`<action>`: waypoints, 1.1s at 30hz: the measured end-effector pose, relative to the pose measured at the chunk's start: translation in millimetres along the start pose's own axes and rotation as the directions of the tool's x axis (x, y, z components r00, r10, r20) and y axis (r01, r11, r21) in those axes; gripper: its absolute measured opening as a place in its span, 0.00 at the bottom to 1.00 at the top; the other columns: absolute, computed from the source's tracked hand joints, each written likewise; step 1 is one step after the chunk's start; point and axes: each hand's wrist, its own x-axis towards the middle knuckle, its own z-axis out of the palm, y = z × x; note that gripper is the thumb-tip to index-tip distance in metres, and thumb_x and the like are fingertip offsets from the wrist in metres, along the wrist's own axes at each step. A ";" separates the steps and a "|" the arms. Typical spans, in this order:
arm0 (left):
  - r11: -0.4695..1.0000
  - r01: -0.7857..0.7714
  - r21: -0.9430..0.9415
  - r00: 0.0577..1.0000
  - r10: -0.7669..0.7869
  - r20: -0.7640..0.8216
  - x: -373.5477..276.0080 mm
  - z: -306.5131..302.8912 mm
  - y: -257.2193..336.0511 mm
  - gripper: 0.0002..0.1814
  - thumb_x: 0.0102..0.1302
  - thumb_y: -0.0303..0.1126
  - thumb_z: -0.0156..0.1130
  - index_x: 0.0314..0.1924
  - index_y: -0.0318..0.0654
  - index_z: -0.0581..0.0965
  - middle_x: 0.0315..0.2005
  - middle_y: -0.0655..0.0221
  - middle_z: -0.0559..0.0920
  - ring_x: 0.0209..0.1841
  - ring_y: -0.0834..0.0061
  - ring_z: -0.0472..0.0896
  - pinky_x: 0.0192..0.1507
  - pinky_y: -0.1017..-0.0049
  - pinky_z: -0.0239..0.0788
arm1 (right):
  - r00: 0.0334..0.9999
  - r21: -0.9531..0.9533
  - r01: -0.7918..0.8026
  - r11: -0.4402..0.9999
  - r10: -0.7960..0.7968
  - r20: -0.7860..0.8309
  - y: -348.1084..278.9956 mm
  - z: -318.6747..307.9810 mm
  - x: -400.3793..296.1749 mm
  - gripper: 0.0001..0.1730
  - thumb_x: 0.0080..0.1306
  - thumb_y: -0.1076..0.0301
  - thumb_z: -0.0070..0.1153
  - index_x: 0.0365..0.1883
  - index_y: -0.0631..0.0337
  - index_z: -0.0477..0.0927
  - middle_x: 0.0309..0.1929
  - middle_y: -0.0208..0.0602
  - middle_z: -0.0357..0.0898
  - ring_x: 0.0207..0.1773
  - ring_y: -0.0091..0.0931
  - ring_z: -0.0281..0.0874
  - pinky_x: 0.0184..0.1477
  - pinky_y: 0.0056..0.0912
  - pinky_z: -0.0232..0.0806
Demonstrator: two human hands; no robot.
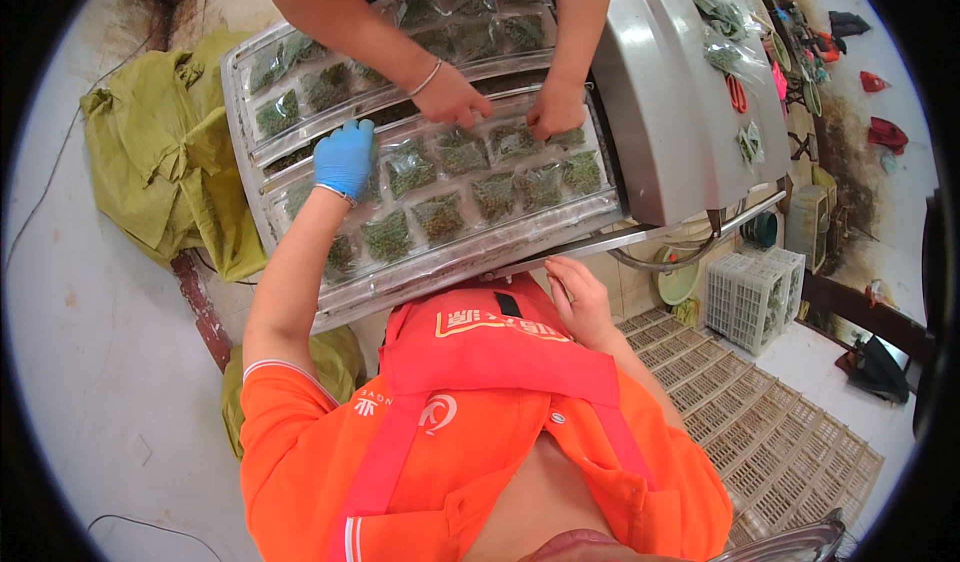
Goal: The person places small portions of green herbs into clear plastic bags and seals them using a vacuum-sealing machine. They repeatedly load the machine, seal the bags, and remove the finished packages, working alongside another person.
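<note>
My left hand (345, 158), in a blue glove, rests with bent fingers over the near tray (465, 251) at its left; what lies under the fingers is hidden. Clear plastic bags of small green produce (409, 168) lie in rows on this tray, which belongs to a metal machine. Bare and loosely curled, my right hand (579, 296) is beside the apron at the machine's near edge, with nothing visible in it. Across the machine, a co-worker's two bare hands (454, 98) are over the near tray's back row, at the right touching a bag (512, 140).
A raised steel lid (652, 97) stands right of the trays; more filled bags (724, 52) lie beyond it. Another tray of bags (330, 86) is farther back. Green cloth (172, 157) is at left, white plastic crates (750, 296) and a slatted rack (757, 419) at lower right.
</note>
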 end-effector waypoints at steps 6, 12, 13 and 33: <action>0.993 0.105 -0.049 0.993 -0.102 0.058 0.7 -10.8 12.3 0.10 0.64 0.40 0.61 0.42 0.46 0.77 0.37 0.61 0.82 0.40 0.57 0.84 0.38 0.56 0.76 | 0.991 0.011 0.051 0.999 -0.049 -0.127 51.0 -52.5 6.8 0.15 0.63 0.81 0.61 0.48 0.64 0.83 0.49 0.46 0.84 0.50 0.41 0.84 0.52 0.37 0.76; 0.962 0.269 0.056 0.957 -0.260 -0.132 -34.8 -36.4 52.7 0.18 0.61 0.38 0.63 0.51 0.47 0.79 0.40 0.62 0.82 0.46 0.57 0.80 0.44 0.58 0.73 | 0.931 -0.168 0.051 0.985 -0.107 -0.349 166.1 -171.4 5.5 0.15 0.66 0.82 0.59 0.51 0.66 0.82 0.50 0.43 0.84 0.50 0.35 0.83 0.55 0.34 0.73; 0.952 0.303 0.043 0.929 -0.285 -0.234 -34.9 -55.0 71.2 0.19 0.61 0.38 0.64 0.52 0.47 0.80 0.40 0.62 0.82 0.46 0.58 0.80 0.45 0.58 0.72 | 0.906 -0.250 0.026 0.968 -0.129 -0.402 191.1 -200.8 0.4 0.15 0.67 0.82 0.58 0.52 0.66 0.81 0.51 0.43 0.83 0.50 0.34 0.82 0.55 0.34 0.72; 0.699 -0.028 -0.714 0.830 0.414 0.373 117.4 -66.5 693.1 0.16 0.72 0.37 0.50 0.52 0.41 0.80 0.42 0.56 0.85 0.47 0.58 0.85 0.50 0.61 0.75 | 0.925 -0.704 -0.375 0.604 0.289 -0.245 437.2 -318.2 6.8 0.24 0.79 0.51 0.37 0.48 0.55 0.82 0.57 0.31 0.78 0.70 0.37 0.64 0.66 0.63 0.52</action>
